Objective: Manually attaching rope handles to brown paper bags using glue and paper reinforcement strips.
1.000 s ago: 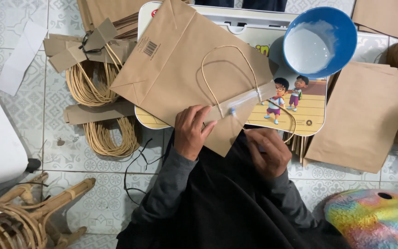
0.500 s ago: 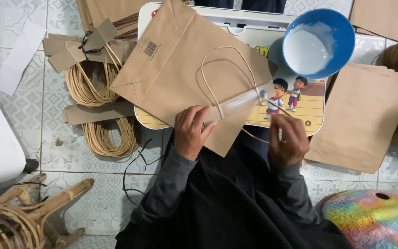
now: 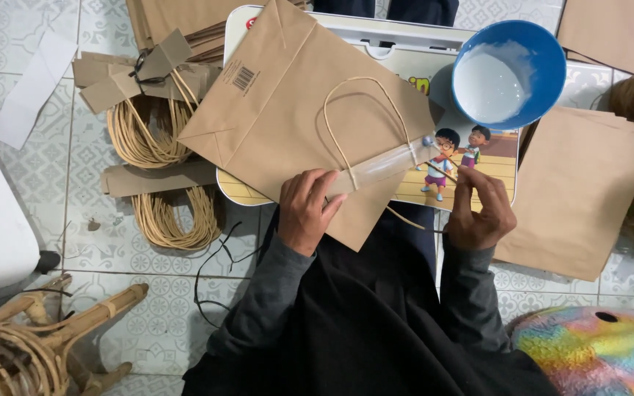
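Observation:
A brown paper bag (image 3: 288, 117) lies tilted across a small white table (image 3: 478, 169) with a cartoon picture on its top. A pale twine handle (image 3: 365, 95) loops on the bag, and a glossy wet strip (image 3: 387, 165) crosses its ends. My left hand (image 3: 306, 209) presses the bag's near edge, fingertips at the strip's left end. My right hand (image 3: 478, 213) pinches a thin brush (image 3: 445, 163) whose tip touches the strip's right end. A second twine handle (image 3: 405, 218) hangs below the bag towards my right hand.
A blue bowl of white glue (image 3: 508, 73) stands on the table's far right. More brown bags (image 3: 581, 191) lie stacked at the right. Coils of twine handles (image 3: 163, 213) and card strips (image 3: 152, 176) lie on the tiled floor at the left. A rattan stool (image 3: 31, 345) stands bottom left.
My right hand has moved from the bag's lower edge out to the right and now holds the brush at the strip's end. My left hand and the bag stay put.

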